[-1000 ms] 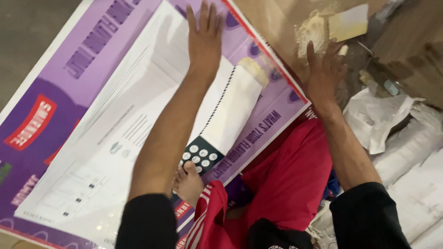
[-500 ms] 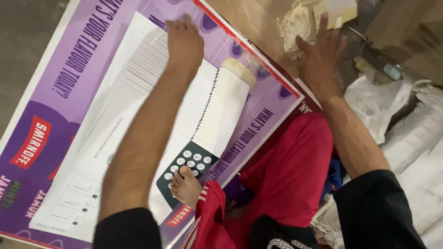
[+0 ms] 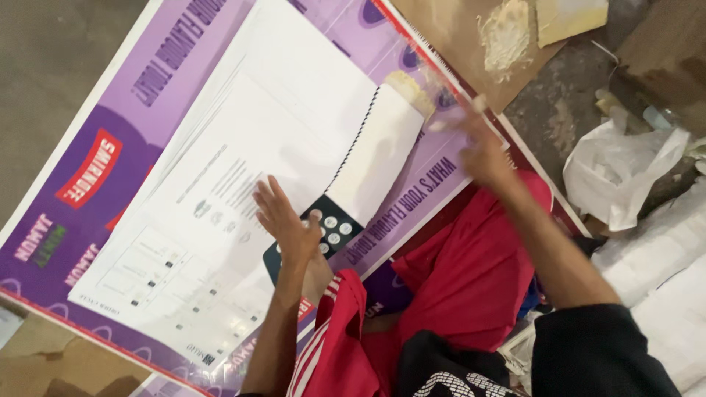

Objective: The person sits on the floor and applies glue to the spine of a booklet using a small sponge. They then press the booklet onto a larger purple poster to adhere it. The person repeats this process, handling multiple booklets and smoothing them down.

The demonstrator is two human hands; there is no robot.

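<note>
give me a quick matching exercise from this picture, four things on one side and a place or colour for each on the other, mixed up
Things:
1. left hand
2. right hand
3. plastic bag
4. trousers

Places or colours:
a. red, below the banner's edge
b. white and crumpled, on the floor at the right
c. flat on the white printed sheet, beside the dark calculator
d. blurred, at the red edge of the purple banner

Pairs: 1-c, 2-d, 3-b, 4-a
</note>
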